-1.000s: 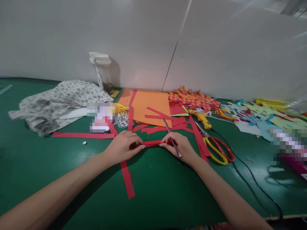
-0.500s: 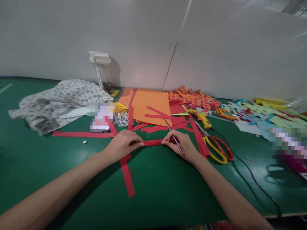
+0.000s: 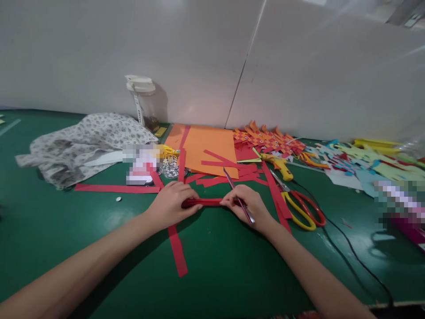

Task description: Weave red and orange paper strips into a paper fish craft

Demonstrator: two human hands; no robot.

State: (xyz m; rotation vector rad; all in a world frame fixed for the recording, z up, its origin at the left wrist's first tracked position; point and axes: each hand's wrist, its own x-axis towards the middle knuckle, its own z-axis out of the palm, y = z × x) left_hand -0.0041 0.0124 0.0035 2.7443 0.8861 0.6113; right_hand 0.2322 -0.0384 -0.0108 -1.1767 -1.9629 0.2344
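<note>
A red paper strip (image 3: 211, 202) is stretched low over the green table between my two hands and looks folded lengthwise. My left hand (image 3: 174, 201) pinches its left end between thumb and fingers. At the other end, the fingertips of my right hand (image 3: 245, 203) grip the strip, and a slim dark pen-like stick (image 3: 229, 177) is tucked through the same hand, its upper end pointing away from me. Another red strip (image 3: 177, 252) lies partly under my left hand. Orange paper sheets (image 3: 209, 144) with loose red strips (image 3: 229, 177) rest just beyond.
Scissors (image 3: 303, 210) with yellow and red handles and a yellow glue gun (image 3: 280, 166) lie right of my right hand, its cord (image 3: 352, 248) trailing toward me. Woven orange-red paper pieces (image 3: 265, 139), paper scraps (image 3: 352, 157), a patterned cloth (image 3: 89, 137) and a lidded bottle (image 3: 142, 99) line the back.
My left fingers have shifted slightly along the strip, and its fold now gapes near the left thumb. My right hand keeps its pinch, with the stick tilted a little differently. The view has shifted slightly.
</note>
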